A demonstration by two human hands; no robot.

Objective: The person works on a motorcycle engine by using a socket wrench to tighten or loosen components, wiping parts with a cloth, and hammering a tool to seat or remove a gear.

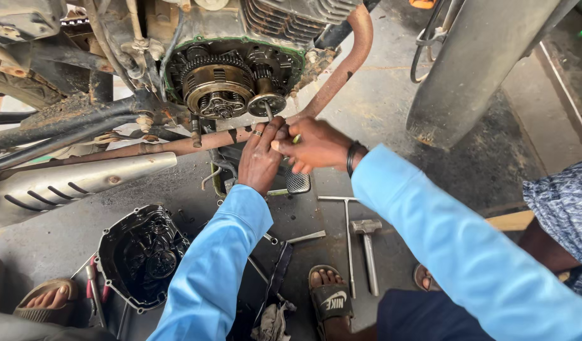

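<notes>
- Steel tool shaft (267, 111) is being gripped by both hands, closed together just below the small gear (266, 103).
- Long axis is being pointed up into the gear; left hand (260, 158) is lying nearer than right hand (313, 145).

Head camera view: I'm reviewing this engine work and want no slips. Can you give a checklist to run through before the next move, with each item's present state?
1. Tool tip seated on the small gear beside the clutch: cannot tell, the fingers hide the shaft's lower end.
2. Both hands on the tool: ok, left hand and right hand meet at its shaft.
3. Engine cover out of the way: ok, it lies on the floor, inner side up.
4. Hammer and T-handle wrench near at hand: ok, both lie on the floor.
5. Feet apart from the floor tools: ok, the sandalled foot touches neither.
</notes>
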